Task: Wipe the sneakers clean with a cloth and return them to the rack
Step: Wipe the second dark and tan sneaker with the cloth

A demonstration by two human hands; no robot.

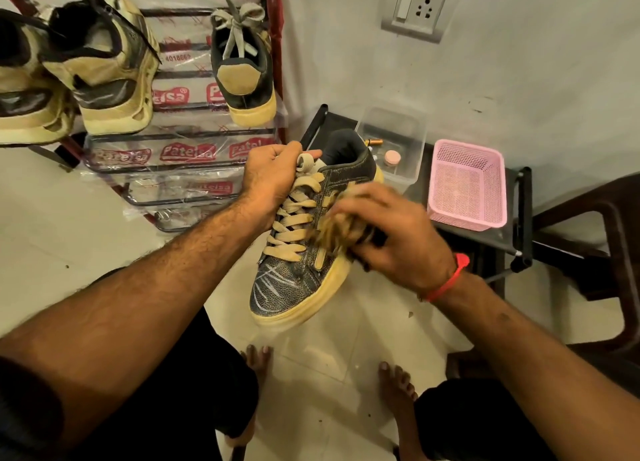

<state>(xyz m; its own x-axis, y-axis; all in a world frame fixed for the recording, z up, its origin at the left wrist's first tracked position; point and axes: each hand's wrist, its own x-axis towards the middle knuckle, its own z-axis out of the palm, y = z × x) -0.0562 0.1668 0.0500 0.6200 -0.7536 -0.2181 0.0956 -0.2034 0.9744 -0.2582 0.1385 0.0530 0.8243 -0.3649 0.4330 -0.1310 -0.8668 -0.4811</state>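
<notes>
The left hand (pixel 273 176) grips the dark sneaker (pixel 311 238) at its laces, holding it in the air above the floor (pixel 52 225); the right hand (pixel 391 238) presses a blurred cloth (pixel 337 226) against its side. Behind, a small black bench (pixel 519 218) carries a clear box (pixel 394 141) with a pink disc inside and one pink basket (pixel 467 183). Three shoes sit on the rack (pixel 194 162) at the left.
</notes>
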